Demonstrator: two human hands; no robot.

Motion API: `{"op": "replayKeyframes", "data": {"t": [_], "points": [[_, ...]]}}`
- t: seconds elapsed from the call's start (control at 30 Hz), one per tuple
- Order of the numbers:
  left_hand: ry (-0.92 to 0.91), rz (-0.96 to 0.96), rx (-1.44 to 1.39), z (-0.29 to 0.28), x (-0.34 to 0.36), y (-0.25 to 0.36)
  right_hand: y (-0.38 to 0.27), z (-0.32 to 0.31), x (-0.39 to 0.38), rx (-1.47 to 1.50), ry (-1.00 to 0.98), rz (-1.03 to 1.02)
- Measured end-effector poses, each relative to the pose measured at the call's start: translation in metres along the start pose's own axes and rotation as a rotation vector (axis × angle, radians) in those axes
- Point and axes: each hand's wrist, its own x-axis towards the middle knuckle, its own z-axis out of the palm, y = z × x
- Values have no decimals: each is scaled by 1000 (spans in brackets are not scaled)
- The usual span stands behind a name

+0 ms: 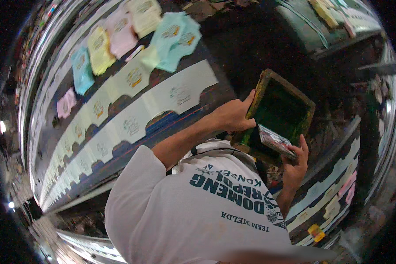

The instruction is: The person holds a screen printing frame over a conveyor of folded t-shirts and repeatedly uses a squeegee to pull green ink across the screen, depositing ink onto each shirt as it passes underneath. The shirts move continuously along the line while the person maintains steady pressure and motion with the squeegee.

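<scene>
A wooden-framed printing screen (294, 88) with dark green mesh is tilted in front of my body. My left hand (240, 115) grips its left edge, fingers closed around the wood. In my right hand (297, 159) is a flat, ink-stained squeegee (275, 140), held slantwise over the lower part of the screen. Left of the screen, a row of white cut fabric pieces (185, 86) with small printed designs lies along a long table (224, 86). A second row of pale yellow printed pieces (132, 79) runs beside it.
Small heaps of blue (82, 70), yellow (100, 50), pink (120, 33) and mint (174, 39) printed pieces lie farther along the table. Another table with fabric rows (314, 200) stands to my right, near a yellow container (316, 232). A bench (303, 26) stands at the far right.
</scene>
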Motion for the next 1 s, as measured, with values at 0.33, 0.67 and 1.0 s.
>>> {"op": "replayKeyframes", "data": {"t": [0.33, 0.67, 1.0], "points": [[-96, 96, 181, 39, 128, 70, 69, -61, 37, 112, 141, 79], [-334, 234, 329, 49, 212, 85, 89, -47, 22, 103, 259, 232], [-496, 416, 391, 58, 273, 53, 100, 5, 17, 193, 523, 330]]}}
